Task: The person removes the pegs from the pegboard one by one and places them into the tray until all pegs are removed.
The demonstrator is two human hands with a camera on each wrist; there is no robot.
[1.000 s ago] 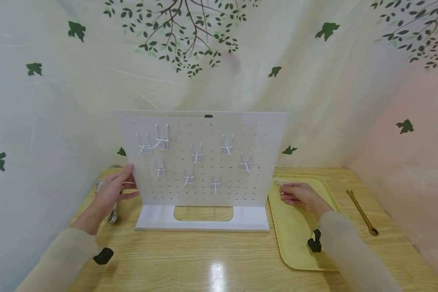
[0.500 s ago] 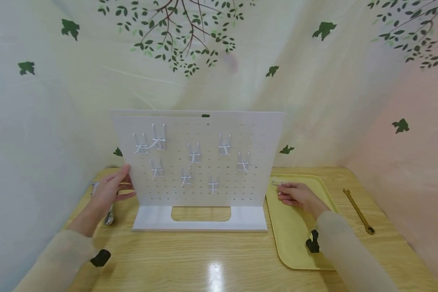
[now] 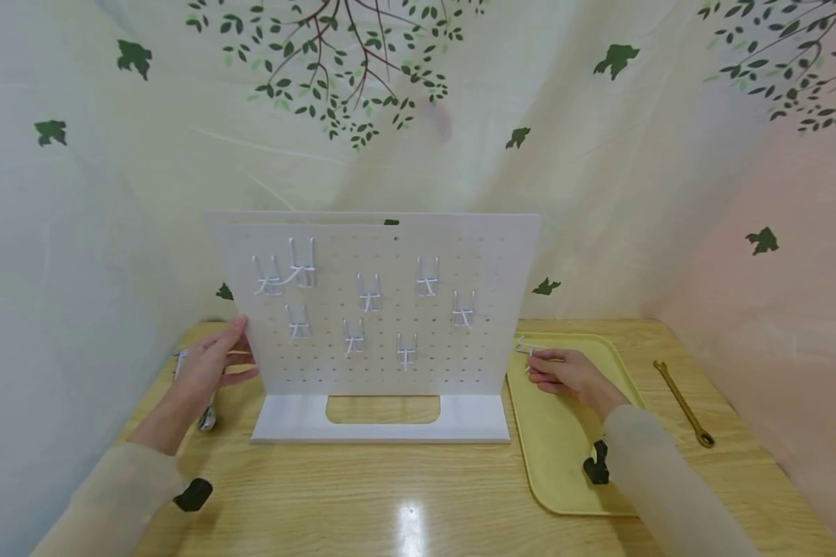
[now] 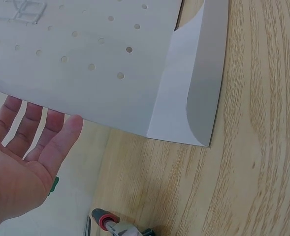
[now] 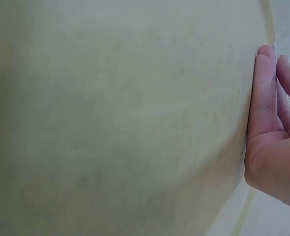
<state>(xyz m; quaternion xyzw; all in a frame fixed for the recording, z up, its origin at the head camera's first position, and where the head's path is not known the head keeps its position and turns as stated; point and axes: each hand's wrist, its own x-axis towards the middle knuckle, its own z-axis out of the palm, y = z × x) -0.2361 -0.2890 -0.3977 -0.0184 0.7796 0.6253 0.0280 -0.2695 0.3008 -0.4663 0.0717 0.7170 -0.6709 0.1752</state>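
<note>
In the head view a white pegboard [image 3: 383, 348] stands upright on its white base, with several white wire hooks [image 3: 369, 294] on its face. My left hand [image 3: 212, 360] grips the board's left edge, thumb toward the front and fingers reaching behind it. The left wrist view shows that hand [image 4: 26, 157] along the board's edge, some fingertips hidden. Over the yellow tray [image 3: 564, 464], my right hand [image 3: 571, 375] pinches a white wire hook [image 3: 528, 346] whose end sticks out to the left. Fingers [image 5: 263, 103] lie along the tray surface in the right wrist view; the hook is not visible there.
A golden wrench [image 3: 684, 404] lies on the wooden table [image 3: 320, 495] right of the tray. Left of the board is a shiny metal tool [image 3: 207, 418], partly behind my left arm. In the left wrist view a dark-and-red tool end [image 4: 105, 219] shows. A patterned curtain [image 3: 418, 178] hangs behind.
The whole head view has shifted slightly, so everything sits a little further left. Both hands keep their places; the hook in my right hand has turned slightly.
</note>
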